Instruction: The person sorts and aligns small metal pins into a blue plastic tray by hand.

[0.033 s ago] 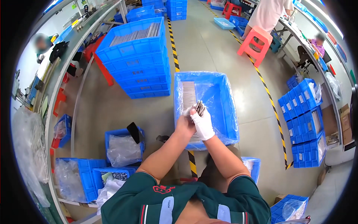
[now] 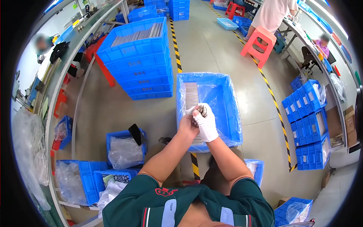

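My two hands meet over the near part of a blue crate (image 2: 235, 113) lined with clear plastic. Between them is a bundle of thin greyish metal rods (image 2: 202, 110), seen mostly from its ends. My right hand (image 2: 207, 126), in a white glove, is closed around the bundle. My left hand (image 2: 188, 124) is closed against its left side, with white covering near the fingertips; its palm side is hidden. A row of slim silvery rods (image 2: 191, 92) lies along the crate's left side, and the hands cover part of it.
A tall stack of blue crates (image 2: 147, 72) stands ahead on the left, its top one filled with thin pieces. Smaller crates with plastic bags (image 2: 126, 151) and a dark phone (image 2: 135, 134) are by my left side. More stacked crates (image 2: 308, 128) and a red stool (image 2: 259, 45) are right.
My right hand has turned and wrapped further over the rod bundle, so less of the rods' length shows. The left hand has shifted very slightly with it.
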